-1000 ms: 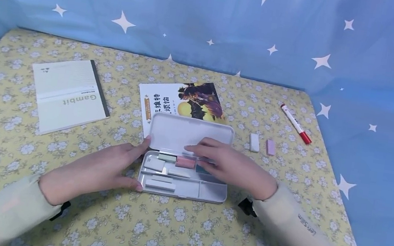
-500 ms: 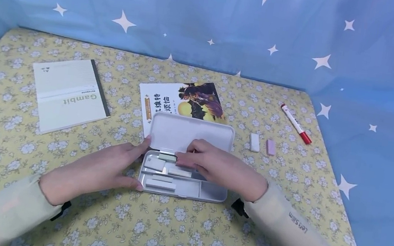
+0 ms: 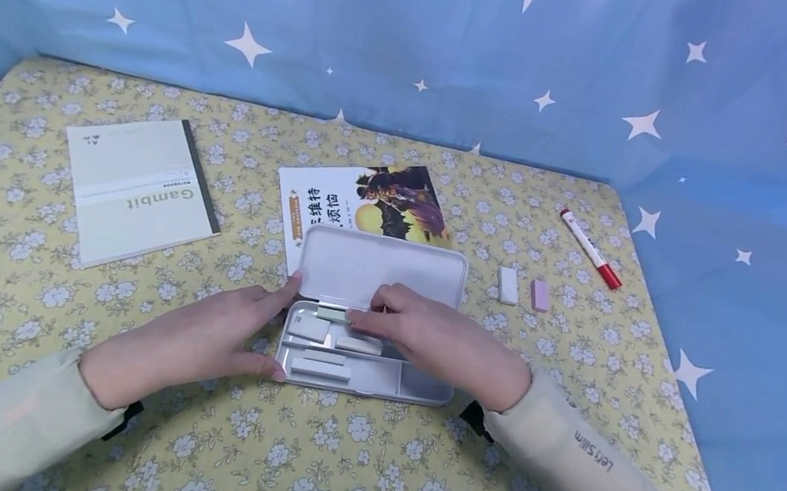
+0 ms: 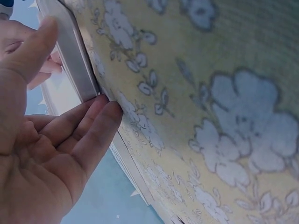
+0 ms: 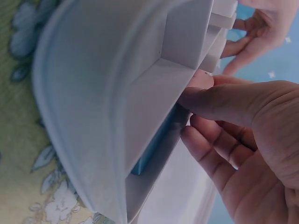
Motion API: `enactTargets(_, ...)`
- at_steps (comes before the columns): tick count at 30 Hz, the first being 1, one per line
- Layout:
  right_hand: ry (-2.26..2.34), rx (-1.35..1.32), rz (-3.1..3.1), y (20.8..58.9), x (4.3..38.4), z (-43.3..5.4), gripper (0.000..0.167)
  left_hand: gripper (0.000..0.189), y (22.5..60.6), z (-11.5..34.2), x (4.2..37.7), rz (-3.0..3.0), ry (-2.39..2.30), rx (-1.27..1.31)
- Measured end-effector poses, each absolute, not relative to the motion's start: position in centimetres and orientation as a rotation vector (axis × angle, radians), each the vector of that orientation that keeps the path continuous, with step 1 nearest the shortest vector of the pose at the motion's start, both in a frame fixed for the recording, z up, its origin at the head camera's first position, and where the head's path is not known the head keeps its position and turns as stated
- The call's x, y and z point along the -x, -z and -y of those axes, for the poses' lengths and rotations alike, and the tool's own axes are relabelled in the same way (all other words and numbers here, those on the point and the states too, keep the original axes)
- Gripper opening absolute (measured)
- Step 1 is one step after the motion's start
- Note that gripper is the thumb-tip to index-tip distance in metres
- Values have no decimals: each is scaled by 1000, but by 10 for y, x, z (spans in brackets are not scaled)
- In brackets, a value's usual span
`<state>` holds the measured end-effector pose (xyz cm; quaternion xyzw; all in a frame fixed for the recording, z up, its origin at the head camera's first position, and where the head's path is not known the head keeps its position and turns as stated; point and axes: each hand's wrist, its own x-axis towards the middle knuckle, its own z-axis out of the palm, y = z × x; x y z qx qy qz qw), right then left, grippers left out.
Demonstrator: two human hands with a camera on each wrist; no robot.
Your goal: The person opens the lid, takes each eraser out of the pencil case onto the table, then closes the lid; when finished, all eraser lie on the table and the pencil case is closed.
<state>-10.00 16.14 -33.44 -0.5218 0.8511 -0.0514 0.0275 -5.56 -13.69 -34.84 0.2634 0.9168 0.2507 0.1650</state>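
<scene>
Pinching a pink block (image 5: 202, 79) inside an open white case (image 3: 426, 386)

Right hand (image 3: 442, 340): thumb and index finger close on the pink block, which sits between them in the case's long rear compartment. Thumb bent over the near side, index on the far side; the other fingers curl loosely beside it. From above, this hand hides the block.

Left hand (image 3: 199, 336): thumb and fingers spread well apart, fairly straight, tips touching the case's left end. Thumb at the front corner, index near the hinge side.

Case: lid (image 3: 341, 263) folded back. Rear compartment also contains a wide white block (image 3: 310, 328) at left, a pale green block (image 3: 333, 314) along the hinge-side wall, a smaller white block (image 3: 359, 346) near the divider, and a blue piece (image 5: 152, 151) toward the right end, seen from the right wrist. Front left compartment: a long white block (image 3: 321, 369), with a thin pale green piece (image 3: 324, 357) just behind it.

Around it: lid overlaps an illustrated book (image 3: 393, 195). To the right, a white eraser (image 3: 508, 285) and a lilac eraser (image 3: 540, 295) lie near each other; beyond, a red-capped marker (image 3: 591, 248). Far left, a notebook (image 3: 136, 197). All on a floral cloth (image 3: 361, 476).
</scene>
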Motion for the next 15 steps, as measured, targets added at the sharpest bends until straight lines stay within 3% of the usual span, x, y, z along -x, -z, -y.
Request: enactTargets(15, 62, 1593, -2655, 330, 98, -160, 34, 115, 347, 136, 56, -2626, -675, -735)
